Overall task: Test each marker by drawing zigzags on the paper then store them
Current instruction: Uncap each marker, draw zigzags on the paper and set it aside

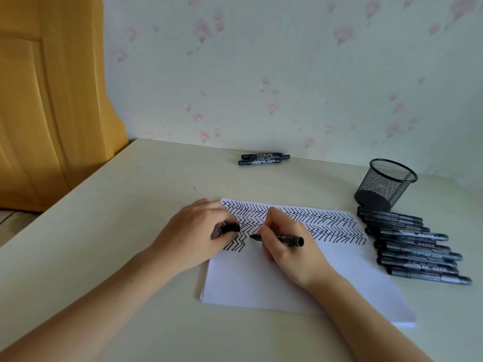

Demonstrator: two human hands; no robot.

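Observation:
A white sheet of paper [274,278] lies on the table, its upper part covered with rows of black zigzags. My right hand [285,244] grips an uncapped black marker [287,239] with the tip pointing left onto the paper, near the zigzags. My left hand [193,233] rests on the paper's left edge and pinches the marker's black cap [230,228]. Several black markers [415,246] lie in a row to the right of the paper. A black mesh pen cup [385,184] stands behind that row.
Two or three more black markers [264,158] lie at the back of the table against the floral wall. A yellow wooden door [39,100] is at the left, past the table's edge. The paper sits on a thin stack of sheets.

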